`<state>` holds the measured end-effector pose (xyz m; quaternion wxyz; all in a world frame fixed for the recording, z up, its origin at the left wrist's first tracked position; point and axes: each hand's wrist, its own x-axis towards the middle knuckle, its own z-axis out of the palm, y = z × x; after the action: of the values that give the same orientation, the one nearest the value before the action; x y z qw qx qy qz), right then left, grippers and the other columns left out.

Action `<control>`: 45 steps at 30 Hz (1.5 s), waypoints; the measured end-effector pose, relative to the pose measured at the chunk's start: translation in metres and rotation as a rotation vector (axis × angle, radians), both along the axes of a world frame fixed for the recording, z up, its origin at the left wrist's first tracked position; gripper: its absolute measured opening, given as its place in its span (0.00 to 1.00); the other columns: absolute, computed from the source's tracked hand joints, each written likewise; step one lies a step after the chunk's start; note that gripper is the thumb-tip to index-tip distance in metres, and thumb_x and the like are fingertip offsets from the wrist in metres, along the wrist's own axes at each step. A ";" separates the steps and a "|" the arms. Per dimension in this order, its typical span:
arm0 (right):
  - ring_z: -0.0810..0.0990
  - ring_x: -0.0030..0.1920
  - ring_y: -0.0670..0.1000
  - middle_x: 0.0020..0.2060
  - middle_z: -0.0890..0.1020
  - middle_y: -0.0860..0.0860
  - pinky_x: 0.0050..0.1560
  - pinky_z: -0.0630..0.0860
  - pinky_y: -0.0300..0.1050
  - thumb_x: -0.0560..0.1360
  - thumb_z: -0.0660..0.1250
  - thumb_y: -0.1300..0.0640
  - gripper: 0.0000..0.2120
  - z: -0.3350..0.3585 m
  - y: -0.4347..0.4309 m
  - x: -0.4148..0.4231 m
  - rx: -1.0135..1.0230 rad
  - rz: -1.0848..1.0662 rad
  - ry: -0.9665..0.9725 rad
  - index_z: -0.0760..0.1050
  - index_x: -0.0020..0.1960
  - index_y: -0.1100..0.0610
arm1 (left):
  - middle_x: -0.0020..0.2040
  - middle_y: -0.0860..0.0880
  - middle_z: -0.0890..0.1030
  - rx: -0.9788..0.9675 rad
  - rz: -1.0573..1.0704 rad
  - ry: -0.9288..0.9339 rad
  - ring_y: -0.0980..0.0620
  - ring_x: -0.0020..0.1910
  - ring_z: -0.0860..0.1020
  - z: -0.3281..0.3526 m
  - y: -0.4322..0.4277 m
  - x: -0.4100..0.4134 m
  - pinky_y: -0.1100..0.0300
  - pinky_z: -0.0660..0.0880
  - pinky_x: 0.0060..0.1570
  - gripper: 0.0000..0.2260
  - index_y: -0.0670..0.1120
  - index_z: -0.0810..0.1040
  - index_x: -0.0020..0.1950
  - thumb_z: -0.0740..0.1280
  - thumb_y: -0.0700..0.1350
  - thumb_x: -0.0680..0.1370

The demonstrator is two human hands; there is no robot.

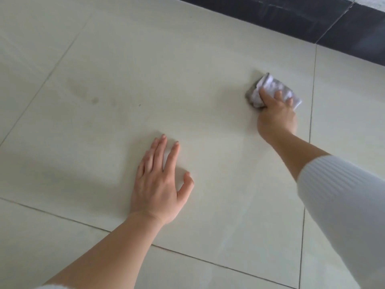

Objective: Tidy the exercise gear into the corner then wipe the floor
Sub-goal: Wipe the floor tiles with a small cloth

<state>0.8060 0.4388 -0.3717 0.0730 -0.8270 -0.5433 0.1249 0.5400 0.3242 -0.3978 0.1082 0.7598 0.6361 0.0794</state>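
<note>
Both outstretched: left hand (158, 184) splayed flat on floor (104, 80); right hand (275, 116) clutches cloth (269, 84)

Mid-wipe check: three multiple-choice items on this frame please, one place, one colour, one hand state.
1. Where is the cloth? A on the pale floor, far right; B on the dark strip; C near left corner.
2. The sleeve is: A red; B white; C black.
3. The left hand is: A fisted; B pinching the cloth; C flat, fingers straight.
Answers: A, the right hand grips it there; B, ribbed white fabric; C, palm down on the floor.
</note>
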 end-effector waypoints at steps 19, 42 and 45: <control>0.48 0.78 0.52 0.77 0.53 0.44 0.52 0.71 0.43 0.78 0.52 0.68 0.35 0.008 -0.156 -0.062 -0.143 0.076 -0.031 0.52 0.76 0.37 | 0.77 0.42 0.57 -0.019 -0.037 -0.080 0.44 0.76 0.54 -0.006 0.000 0.002 0.48 0.54 0.72 0.30 0.45 0.60 0.76 0.53 0.56 0.75; 0.40 0.77 0.50 0.77 0.40 0.42 0.75 0.45 0.51 0.78 0.49 0.69 0.38 0.039 -0.294 -0.119 -0.344 0.430 -0.051 0.40 0.76 0.36 | 0.76 0.44 0.30 -0.372 -0.436 0.133 0.48 0.74 0.30 0.010 -0.030 -0.054 0.49 0.36 0.73 0.34 0.48 0.34 0.77 0.48 0.61 0.80; 0.45 0.78 0.52 0.78 0.46 0.44 0.72 0.59 0.51 0.78 0.49 0.67 0.35 0.033 -0.261 -0.119 -0.288 0.289 -0.008 0.47 0.76 0.36 | 0.76 0.46 0.30 -0.366 -0.477 0.181 0.49 0.75 0.31 0.014 -0.062 -0.079 0.49 0.37 0.74 0.32 0.49 0.34 0.77 0.44 0.61 0.80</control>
<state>0.6869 0.1776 -0.3391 -0.0668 -0.7428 -0.6332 0.2070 0.4613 0.2620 -0.3835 0.2019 0.8594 0.4508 -0.1319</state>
